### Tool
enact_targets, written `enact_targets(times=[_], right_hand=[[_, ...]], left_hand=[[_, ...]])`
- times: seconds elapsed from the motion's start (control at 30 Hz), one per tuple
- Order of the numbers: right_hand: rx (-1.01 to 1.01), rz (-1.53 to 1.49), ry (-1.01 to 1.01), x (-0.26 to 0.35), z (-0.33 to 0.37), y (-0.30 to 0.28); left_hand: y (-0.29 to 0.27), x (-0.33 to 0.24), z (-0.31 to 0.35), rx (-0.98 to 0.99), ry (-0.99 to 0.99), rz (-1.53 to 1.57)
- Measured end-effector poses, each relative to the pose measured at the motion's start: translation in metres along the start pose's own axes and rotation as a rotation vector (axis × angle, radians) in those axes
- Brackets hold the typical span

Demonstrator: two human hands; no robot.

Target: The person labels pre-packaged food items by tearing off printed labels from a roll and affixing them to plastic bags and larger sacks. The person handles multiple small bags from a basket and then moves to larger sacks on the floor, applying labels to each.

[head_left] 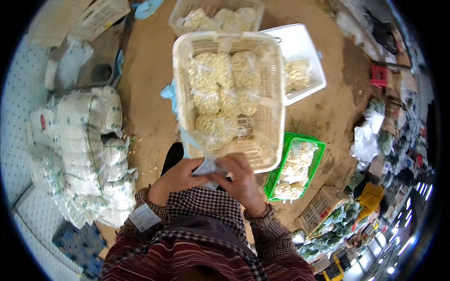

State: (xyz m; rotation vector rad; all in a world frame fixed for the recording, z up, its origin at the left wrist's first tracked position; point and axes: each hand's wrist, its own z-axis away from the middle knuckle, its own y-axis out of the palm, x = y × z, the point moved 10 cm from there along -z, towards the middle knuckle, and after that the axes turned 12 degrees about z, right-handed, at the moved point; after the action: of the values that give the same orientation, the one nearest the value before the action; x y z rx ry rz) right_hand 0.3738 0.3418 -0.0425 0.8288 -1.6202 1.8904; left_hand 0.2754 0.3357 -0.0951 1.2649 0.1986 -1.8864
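Note:
Both hands meet at my waist over a small whitish printed label (205, 167). My left hand (177, 180) pinches its left side. The fingers of my right hand (240, 180) close on its other side. From it a pale translucent strip (194, 143) runs up toward the basket's near left corner. Another white label (144, 217) sticks to my left sleeve. Just beyond my hands stands a big cream plastic basket (277, 136). Inside are several clear bags of small pale pieces (218, 77), too small to name; the basket's near right part shows bare bottom.
A white foam box (307, 44) and another crate (174, 21) with bagged pieces stand behind the basket. A green crate (268, 187) of bags is at right. Stacked wrapped white packs (77, 140) fill the left. Beyond, at far right, lie boxes and piled goods (323, 210).

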Motion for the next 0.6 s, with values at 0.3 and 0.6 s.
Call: enact_targets(times=[0.3,0.6], right_hand=[[0.324,-0.223,0.006,0.064,0.041,-0.012],[-0.362,-1.124,0.632,0.047,0.048,0.032]], left_hand=[[0.053,-0.036,0.082,0.259,-0.034,-0.209],[-0.064,-0.058,0.146,0.480,0.091,0.165]])
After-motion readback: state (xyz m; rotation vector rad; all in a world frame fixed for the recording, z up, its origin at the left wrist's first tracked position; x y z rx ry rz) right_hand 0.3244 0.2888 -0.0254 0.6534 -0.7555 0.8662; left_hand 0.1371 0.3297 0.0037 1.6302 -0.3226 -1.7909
